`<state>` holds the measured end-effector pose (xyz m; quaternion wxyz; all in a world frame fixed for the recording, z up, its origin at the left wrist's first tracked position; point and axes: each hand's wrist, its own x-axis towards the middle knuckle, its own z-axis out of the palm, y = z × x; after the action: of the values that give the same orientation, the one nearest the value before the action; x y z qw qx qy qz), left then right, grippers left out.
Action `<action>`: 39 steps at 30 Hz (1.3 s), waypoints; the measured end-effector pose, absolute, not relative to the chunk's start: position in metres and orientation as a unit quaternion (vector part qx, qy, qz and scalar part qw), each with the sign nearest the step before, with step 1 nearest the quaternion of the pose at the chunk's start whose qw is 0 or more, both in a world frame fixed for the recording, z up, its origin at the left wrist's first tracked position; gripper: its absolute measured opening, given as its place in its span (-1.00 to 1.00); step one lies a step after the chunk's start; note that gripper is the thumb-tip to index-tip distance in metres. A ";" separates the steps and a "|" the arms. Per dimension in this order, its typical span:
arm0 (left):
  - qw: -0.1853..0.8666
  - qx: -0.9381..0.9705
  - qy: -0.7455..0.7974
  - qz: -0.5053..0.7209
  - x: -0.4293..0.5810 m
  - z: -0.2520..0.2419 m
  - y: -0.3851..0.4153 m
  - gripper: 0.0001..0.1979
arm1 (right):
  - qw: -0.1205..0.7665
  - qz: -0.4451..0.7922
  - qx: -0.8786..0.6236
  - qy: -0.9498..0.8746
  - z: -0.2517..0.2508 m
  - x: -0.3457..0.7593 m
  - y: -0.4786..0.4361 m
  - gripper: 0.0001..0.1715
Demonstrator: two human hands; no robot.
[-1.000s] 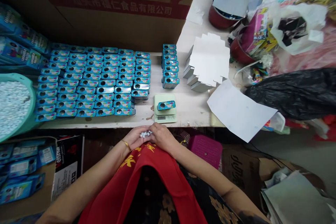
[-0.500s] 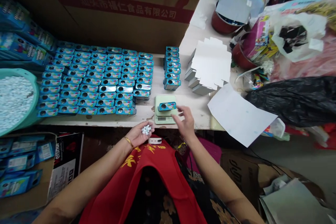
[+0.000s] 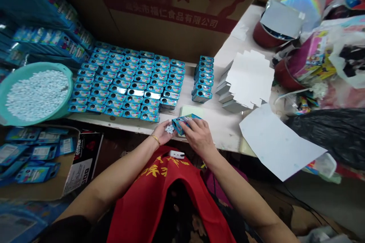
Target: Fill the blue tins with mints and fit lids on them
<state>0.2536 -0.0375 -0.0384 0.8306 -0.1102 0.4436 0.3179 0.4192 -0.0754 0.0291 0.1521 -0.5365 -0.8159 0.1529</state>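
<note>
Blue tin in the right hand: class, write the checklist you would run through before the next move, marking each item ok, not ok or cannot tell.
1. Blue tin firmly held by the right hand: ok, the hand is wrapped over it at the table edge.
2. White pellets secure in the left hand: ok, they sit in the cupped palm.
3. Palm close to the tin: ok, they are side by side.
4. Tin's opening turned toward the pellets: cannot tell, it is blurred.
5. Scale reading: cannot tell, the tin and hand cover the display.
</note>
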 end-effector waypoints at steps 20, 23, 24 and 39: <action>0.827 -0.082 0.469 0.298 0.240 -0.044 -0.026 -0.85 | 0.410 0.361 -0.641 -0.539 -0.047 0.452 -0.064 -0.63; 0.822 -0.079 0.480 0.297 0.230 -0.039 -0.034 -0.87 | 0.434 0.408 -0.644 -0.481 -0.063 0.458 -0.060 -0.59; 0.823 -0.079 0.480 0.293 0.228 -0.037 -0.038 -0.87 | 0.432 0.403 -0.645 -0.484 -0.063 0.461 -0.060 -0.58; 0.866 -0.086 0.454 0.193 0.214 -0.022 -0.081 -0.87 | 0.062 0.239 -0.467 -0.849 0.009 0.361 -0.111 -0.76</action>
<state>0.2139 -0.0805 -0.0223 0.8657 -0.0856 0.4537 0.1933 0.3610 -0.1112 0.0091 0.0620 -0.4665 -0.8494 0.2387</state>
